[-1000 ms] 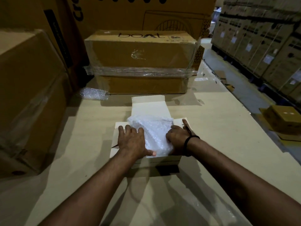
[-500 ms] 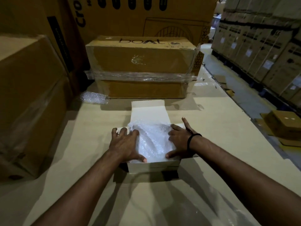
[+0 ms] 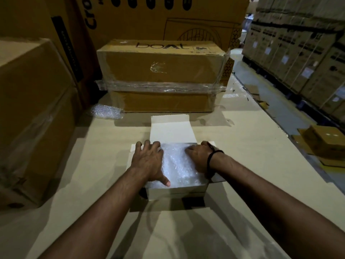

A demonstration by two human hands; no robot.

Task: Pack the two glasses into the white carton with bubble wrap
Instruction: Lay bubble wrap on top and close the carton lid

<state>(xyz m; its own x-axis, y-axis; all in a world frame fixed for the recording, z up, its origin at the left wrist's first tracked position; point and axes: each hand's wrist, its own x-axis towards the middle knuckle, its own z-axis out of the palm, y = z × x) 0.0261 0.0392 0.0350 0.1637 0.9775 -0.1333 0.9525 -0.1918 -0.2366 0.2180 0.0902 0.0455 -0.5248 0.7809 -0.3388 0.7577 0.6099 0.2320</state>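
Note:
The white carton (image 3: 177, 191) sits in front of me on the cardboard-covered surface, its lid flap (image 3: 170, 128) folded back away from me. Bubble wrap (image 3: 179, 165) fills the carton's open top, lying nearly flat. My left hand (image 3: 148, 162) presses down on the wrap's left side with fingers spread and the thumb reaching toward the near edge. My right hand (image 3: 198, 158), a black band on its wrist, presses on the right side over the side flap. No glasses are visible; whatever is inside lies hidden under the wrap.
A taped brown box (image 3: 160, 71) stands just behind the carton, with a loose piece of bubble wrap (image 3: 106, 112) at its left. Large cartons (image 3: 31, 113) wall the left side. The surface's edge drops off on the right to an aisle with a small box (image 3: 324, 141).
The bubble wrap, bulging above the carton a second ago, is pushed down flatter inside. Both hands slid outward and now press its left and right sides.

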